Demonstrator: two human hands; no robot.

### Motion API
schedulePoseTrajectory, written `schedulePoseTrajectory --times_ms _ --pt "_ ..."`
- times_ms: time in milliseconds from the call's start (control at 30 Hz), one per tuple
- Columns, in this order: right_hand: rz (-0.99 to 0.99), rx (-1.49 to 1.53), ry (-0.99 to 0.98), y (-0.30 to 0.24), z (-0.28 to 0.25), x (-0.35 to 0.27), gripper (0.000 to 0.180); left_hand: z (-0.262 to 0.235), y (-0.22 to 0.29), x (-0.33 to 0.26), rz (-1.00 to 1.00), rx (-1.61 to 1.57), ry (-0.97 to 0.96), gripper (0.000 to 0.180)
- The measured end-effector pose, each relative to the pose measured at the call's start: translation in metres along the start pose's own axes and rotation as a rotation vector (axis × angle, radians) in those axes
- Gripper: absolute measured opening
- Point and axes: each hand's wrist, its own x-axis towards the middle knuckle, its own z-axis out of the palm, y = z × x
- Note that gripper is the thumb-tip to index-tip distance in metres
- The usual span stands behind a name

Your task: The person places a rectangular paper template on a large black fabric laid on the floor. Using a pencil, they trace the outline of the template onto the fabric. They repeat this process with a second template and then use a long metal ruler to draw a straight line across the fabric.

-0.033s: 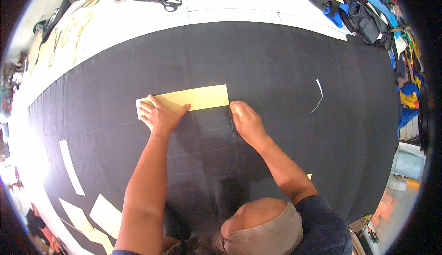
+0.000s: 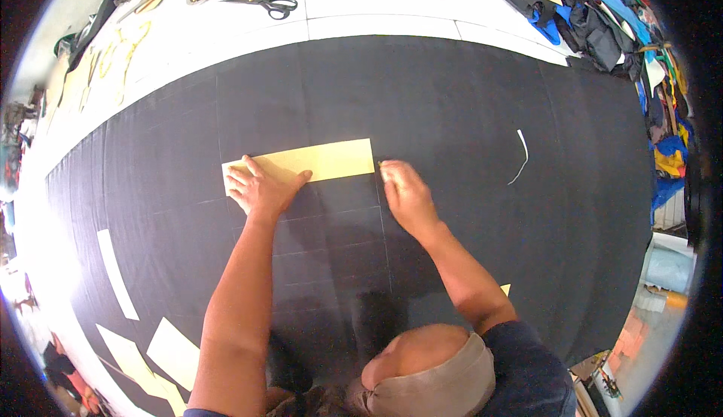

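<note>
Head view: yellow strip [image 2: 340, 158], judged light, stiff, best edge-held; pressed by spread left hand [image 2: 260, 190]; right hand [image 2: 407, 193] curled together beside it, contents unclear.

Left hand [image 2: 260, 189] rests on yellow strip [image 2: 339, 158] over black fabric [image 2: 452, 108]

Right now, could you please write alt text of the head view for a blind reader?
A person's left hand rests on a yellow rectangular piece lying on black fabric with faint pale lines; the right hand is beside the piece's right end. Scissors lie beyond the fabric.
</note>
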Motion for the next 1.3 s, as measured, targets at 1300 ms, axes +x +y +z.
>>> schedulePoseTrajectory --times_ms 1300 --pt "-0.032 -0.138 0.177 0.070 0.045 0.096 0.046 0.035 0.016 0.050 0.216 -0.236 0.427 0.115"
